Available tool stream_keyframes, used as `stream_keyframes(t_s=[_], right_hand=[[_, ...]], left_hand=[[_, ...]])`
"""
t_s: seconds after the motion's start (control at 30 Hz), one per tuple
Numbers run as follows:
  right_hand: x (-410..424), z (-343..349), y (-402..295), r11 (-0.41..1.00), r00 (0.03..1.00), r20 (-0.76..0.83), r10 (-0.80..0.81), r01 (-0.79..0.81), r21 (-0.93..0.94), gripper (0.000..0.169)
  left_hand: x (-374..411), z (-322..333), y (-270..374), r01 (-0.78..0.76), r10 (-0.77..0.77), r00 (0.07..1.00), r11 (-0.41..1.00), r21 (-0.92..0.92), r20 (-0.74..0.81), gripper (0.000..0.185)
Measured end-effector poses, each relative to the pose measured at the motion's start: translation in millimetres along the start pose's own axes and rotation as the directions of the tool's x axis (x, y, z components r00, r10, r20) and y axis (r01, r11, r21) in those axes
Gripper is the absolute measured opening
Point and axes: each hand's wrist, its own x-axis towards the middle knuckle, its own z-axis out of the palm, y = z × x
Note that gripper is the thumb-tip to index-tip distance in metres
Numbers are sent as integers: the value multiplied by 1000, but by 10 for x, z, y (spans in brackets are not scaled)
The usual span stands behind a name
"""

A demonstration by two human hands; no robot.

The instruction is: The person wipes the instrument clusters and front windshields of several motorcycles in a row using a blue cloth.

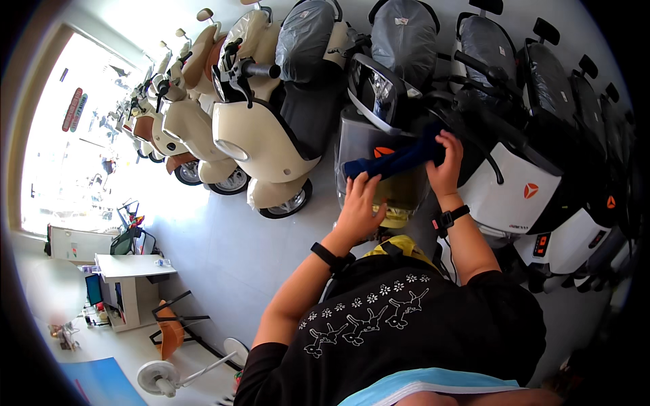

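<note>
A dark blue cloth (391, 163) is stretched between my two hands, in front of a scooter's grey front panel (355, 129) with an orange emblem. The fingertips of my left hand (359, 208) touch the lower edge at the cloth's left end, with the thumb apart. My right hand (446, 162) has its fingers curled at the cloth's right end; how firmly it grips is hard to tell. Just above the cloth stands the scooter's mirror (378, 94). Yellow fabric (401, 246) shows below, near my waist.
Cream scooters (264, 137) line the left, and a white scooter (513, 190) with an orange emblem stands close at my right. Plastic-wrapped seats (403, 38) run along the back. A white desk (134, 265), an orange chair (170, 330) and a white fan-like stand (162, 378) are at lower left.
</note>
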Motion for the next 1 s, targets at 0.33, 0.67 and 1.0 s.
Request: stream_keyframes(t_s=[0.33, 0.67, 1.0], right_hand=[[1104, 249, 265, 989, 645, 751, 140, -59, -134, 75], [287, 328, 117, 1000, 966, 260, -8, 7, 5, 53], [-156, 1072, -803, 925, 880, 383, -281, 142, 353, 45]], left_hand=[[388, 507, -500, 84, -148, 950, 969, 232, 274, 86], [629, 381, -682, 137, -146, 986, 985, 106, 76, 80], [566, 305, -1434, 6, -15, 997, 993, -119, -72, 67]])
